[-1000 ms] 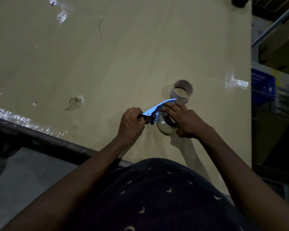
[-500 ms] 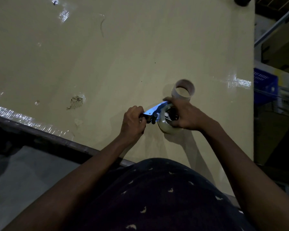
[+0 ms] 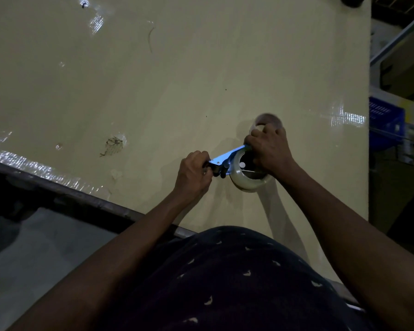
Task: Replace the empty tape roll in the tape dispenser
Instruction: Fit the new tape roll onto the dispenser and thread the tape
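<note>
The blue metal tape dispenser lies over the cream table. My left hand is closed around its dark handle. A full clear tape roll sits on the dispenser's hub, its open side facing up. My right hand grips the far rim of this roll, fingers curled near the dispenser's front tip. Just behind my right hand stands the empty cardboard core, partly hidden by my fingers.
The table's dark metal edge runs diagonally at the left, with grey floor below. The table's right edge borders shelving and a blue crate. A scuffed patch marks the tabletop.
My right hand has slid up from the side of the tape roll to its far rim, exposing the hub and inner roll. The left hand holds the handle as before.
</note>
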Demonstrator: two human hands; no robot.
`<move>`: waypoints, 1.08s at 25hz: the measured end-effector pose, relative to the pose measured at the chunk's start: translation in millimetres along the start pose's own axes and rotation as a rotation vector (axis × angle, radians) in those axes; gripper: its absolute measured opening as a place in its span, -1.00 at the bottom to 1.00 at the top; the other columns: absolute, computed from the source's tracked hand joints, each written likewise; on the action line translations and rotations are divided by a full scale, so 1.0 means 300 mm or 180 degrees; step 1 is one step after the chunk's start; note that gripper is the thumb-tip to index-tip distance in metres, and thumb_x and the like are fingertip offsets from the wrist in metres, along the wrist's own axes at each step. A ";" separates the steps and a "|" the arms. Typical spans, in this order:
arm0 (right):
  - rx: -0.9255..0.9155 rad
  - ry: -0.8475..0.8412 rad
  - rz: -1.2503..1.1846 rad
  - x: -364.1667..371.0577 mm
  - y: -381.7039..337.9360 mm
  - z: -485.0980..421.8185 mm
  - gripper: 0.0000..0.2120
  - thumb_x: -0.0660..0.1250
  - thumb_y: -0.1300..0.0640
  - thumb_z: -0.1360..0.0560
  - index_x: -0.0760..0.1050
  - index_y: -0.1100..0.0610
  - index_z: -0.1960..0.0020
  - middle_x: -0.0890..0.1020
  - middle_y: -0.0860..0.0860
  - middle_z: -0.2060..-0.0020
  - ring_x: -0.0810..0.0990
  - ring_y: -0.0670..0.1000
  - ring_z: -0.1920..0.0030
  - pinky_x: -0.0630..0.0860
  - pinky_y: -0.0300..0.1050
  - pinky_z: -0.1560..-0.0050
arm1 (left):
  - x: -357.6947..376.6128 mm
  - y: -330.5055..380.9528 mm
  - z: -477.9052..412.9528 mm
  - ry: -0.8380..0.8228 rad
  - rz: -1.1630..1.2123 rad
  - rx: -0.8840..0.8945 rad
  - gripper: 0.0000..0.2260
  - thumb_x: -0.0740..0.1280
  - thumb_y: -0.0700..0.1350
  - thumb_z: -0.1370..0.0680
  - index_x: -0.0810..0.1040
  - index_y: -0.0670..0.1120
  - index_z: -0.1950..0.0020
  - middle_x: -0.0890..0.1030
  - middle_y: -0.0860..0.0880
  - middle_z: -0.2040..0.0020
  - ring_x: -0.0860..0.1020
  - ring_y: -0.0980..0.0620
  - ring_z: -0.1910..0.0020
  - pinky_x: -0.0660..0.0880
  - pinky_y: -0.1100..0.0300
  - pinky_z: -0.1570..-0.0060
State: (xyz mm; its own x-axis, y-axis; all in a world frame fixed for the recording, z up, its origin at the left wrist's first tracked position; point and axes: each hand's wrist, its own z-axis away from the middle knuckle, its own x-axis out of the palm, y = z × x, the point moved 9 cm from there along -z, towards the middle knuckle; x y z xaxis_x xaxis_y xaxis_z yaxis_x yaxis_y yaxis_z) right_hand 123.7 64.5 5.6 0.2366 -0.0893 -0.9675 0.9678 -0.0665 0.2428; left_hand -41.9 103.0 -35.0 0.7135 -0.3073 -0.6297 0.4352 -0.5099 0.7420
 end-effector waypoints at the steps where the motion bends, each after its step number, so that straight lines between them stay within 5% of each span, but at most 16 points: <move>1: 0.0021 0.0046 0.0031 -0.005 0.003 0.000 -0.75 0.45 0.16 -0.17 0.60 0.12 0.14 0.61 0.02 0.28 0.53 0.22 0.14 0.34 0.00 0.12 | -0.001 0.001 -0.005 -0.0007 -0.0001 0.0026 -0.93 0.24 -0.30 -0.30 0.37 -0.17 0.32 0.37 0.00 0.39 0.34 -0.02 0.37 0.22 0.11 0.37; 14: 0.0237 0.0272 -0.0295 -0.023 0.011 0.005 -0.79 0.44 0.21 -0.20 0.63 0.14 0.16 0.64 0.05 0.30 0.51 0.26 0.14 0.36 0.02 0.07 | 0.004 -0.016 -0.015 -0.0144 -0.0113 0.0009 -0.93 0.27 -0.29 -0.32 0.39 -0.18 0.33 0.41 -0.05 0.40 0.35 -0.02 0.38 0.19 0.19 0.35; 20: 0.0256 0.0255 -0.0271 -0.022 0.010 0.001 -0.77 0.47 0.18 -0.18 0.62 0.12 0.16 0.63 0.03 0.30 0.50 0.25 0.16 0.35 0.02 0.11 | -0.002 -0.017 -0.031 -0.0202 -0.0427 0.0321 -0.91 0.33 -0.28 -0.36 0.47 -0.20 0.35 0.49 -0.12 0.45 0.37 -0.09 0.44 0.32 0.04 0.41; 27: 0.0211 0.0234 -0.0298 -0.009 0.007 -0.007 -0.75 0.48 0.17 -0.17 0.62 0.13 0.15 0.62 0.04 0.30 0.49 0.24 0.18 0.35 0.03 0.13 | -0.018 0.008 -0.038 -0.0053 -0.0481 0.0684 -0.82 0.26 -0.24 -0.38 0.38 -0.19 0.43 0.40 -0.13 0.53 0.24 -0.03 0.50 0.24 0.08 0.45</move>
State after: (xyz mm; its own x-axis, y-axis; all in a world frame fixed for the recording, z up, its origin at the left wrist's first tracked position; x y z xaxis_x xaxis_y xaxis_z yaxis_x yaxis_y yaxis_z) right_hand 125.3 66.7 8.7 0.1536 -0.0069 -0.9881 0.9787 -0.1369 0.1530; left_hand -38.4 112.7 -27.3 0.6394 -0.2267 -0.7347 0.4083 -0.7095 0.5743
